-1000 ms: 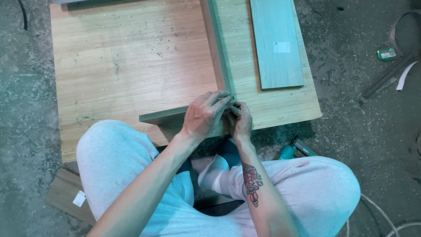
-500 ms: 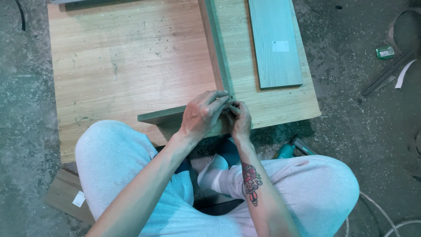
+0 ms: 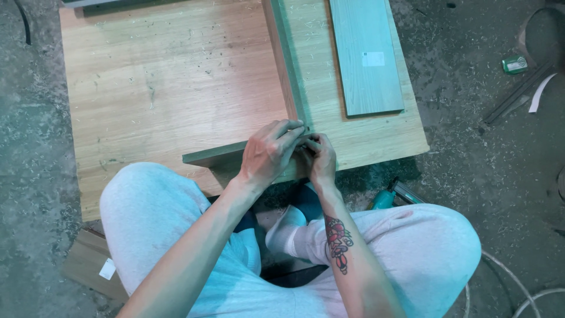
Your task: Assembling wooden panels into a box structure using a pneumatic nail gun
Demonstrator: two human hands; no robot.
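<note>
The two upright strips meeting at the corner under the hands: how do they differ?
The long strip runs away from the person up the big board; the short strip runs sideways along its near edge. The long strip is free of hands along its visible length; the short strip has the left hand lying over its end, with the right hand beside. Both stand on edge, grey-green, and meet at the corner.

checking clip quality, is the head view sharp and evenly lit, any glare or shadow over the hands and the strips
Head view: sharp overall, soft even light with a greenish cast and no glare; left hand and right hand are crisp at the corner of the grey strips; a dark shadow lies under the wooden board near the knees; the edges bend slightly.
</note>
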